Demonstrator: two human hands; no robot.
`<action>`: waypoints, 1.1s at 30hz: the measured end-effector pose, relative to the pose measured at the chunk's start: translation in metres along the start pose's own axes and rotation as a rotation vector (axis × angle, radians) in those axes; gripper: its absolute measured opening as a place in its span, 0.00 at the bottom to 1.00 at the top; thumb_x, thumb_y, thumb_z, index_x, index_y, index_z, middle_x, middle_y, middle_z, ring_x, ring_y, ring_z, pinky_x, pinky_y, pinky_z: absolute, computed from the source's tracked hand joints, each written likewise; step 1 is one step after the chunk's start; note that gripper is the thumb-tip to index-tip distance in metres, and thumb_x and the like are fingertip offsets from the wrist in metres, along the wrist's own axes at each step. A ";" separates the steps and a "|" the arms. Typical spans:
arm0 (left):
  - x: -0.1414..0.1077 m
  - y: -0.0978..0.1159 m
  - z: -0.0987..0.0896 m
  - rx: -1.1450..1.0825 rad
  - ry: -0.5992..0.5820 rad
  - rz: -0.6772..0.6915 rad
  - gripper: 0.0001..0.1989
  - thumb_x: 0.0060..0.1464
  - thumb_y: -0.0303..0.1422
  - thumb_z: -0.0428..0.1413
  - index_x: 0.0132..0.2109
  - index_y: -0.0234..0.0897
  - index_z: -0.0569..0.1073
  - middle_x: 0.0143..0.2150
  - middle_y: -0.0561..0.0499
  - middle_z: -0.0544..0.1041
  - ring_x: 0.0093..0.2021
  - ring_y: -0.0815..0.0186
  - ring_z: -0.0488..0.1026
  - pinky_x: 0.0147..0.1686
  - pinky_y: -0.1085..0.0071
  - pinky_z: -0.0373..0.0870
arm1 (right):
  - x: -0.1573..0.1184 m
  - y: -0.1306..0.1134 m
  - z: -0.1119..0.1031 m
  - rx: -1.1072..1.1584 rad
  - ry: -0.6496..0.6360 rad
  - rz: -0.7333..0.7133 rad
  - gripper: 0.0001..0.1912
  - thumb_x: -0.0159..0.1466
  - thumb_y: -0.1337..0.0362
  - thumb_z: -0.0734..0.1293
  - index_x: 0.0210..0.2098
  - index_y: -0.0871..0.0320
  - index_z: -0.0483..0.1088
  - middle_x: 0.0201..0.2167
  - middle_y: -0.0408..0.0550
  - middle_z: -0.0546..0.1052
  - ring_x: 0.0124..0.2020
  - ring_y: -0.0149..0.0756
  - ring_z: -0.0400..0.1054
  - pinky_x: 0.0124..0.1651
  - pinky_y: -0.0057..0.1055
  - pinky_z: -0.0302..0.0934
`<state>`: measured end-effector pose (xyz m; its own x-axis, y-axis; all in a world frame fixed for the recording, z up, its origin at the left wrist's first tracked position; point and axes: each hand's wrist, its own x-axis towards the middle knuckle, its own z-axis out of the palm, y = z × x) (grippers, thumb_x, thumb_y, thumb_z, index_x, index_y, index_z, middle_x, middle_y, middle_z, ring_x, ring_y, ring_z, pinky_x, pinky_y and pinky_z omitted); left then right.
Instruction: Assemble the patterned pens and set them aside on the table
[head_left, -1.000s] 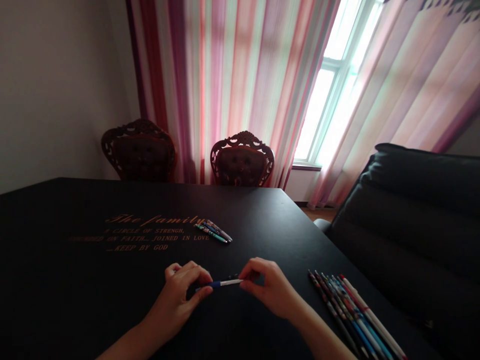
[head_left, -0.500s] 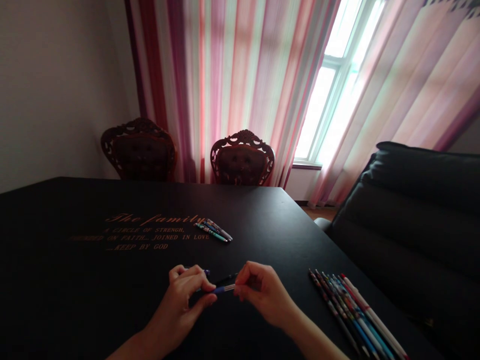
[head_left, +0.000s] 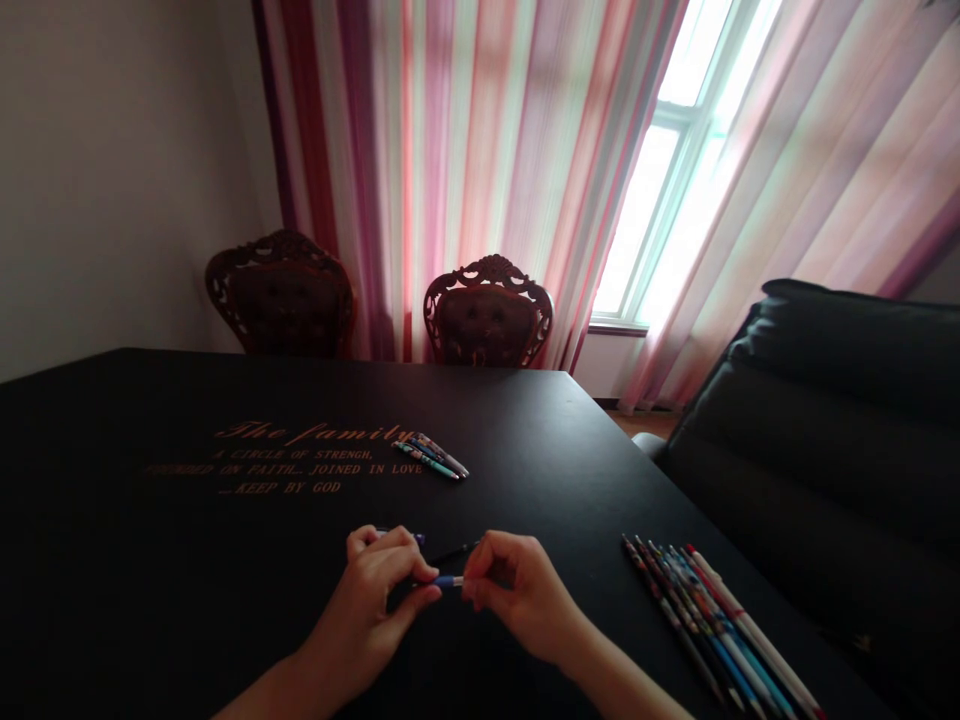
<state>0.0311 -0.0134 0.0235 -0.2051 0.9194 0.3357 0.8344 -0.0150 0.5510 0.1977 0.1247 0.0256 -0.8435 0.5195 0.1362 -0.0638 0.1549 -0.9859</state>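
One blue pen (head_left: 449, 581) is pinched by the left hand (head_left: 379, 595) and the right hand (head_left: 526, 592), each grip narrow.

Blue pen (head_left: 448, 581) partly hid. by L hand (head_left: 376, 592) & R hand (head_left: 531, 592)

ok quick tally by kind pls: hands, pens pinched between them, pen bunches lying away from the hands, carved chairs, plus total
Hands: 2, left hand and right hand
Pinched pens: 1, the blue pen
Pen bunches: 2, far bunch and right-side bunch
Carved chairs: 2, left chair and right chair
Total: 7
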 end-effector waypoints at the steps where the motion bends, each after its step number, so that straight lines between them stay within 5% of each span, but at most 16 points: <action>1: 0.000 0.000 0.000 -0.003 0.002 0.001 0.01 0.57 0.33 0.60 0.36 0.43 0.75 0.37 0.56 0.76 0.42 0.64 0.72 0.49 0.62 0.50 | 0.000 0.000 0.001 0.003 0.001 0.002 0.07 0.54 0.71 0.71 0.24 0.59 0.68 0.23 0.42 0.74 0.24 0.31 0.66 0.29 0.28 0.59; 17: 0.000 0.002 0.006 0.016 0.031 0.030 0.03 0.57 0.35 0.60 0.35 0.43 0.74 0.36 0.57 0.76 0.42 0.65 0.72 0.49 0.62 0.50 | 0.002 0.005 0.009 0.114 0.020 0.029 0.08 0.52 0.68 0.72 0.23 0.59 0.67 0.22 0.42 0.74 0.23 0.30 0.65 0.27 0.27 0.59; 23: 0.007 0.005 -0.004 0.031 -0.035 -0.031 0.11 0.61 0.45 0.54 0.45 0.45 0.72 0.39 0.55 0.76 0.41 0.63 0.71 0.49 0.60 0.51 | 0.008 0.001 0.002 0.237 0.045 0.015 0.13 0.53 0.61 0.75 0.27 0.60 0.68 0.23 0.45 0.76 0.23 0.29 0.67 0.28 0.26 0.61; 33: 0.008 0.010 -0.013 -0.019 -0.135 -0.029 0.16 0.67 0.41 0.42 0.37 0.41 0.69 0.35 0.55 0.71 0.39 0.66 0.67 0.48 0.62 0.53 | 0.006 0.000 -0.007 0.152 0.021 0.003 0.15 0.55 0.56 0.75 0.29 0.60 0.68 0.26 0.45 0.76 0.25 0.31 0.68 0.30 0.28 0.62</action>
<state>0.0317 -0.0113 0.0417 -0.1573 0.9640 0.2141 0.8191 0.0063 0.5736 0.1959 0.1336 0.0270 -0.8328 0.5371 0.1339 -0.1429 0.0251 -0.9894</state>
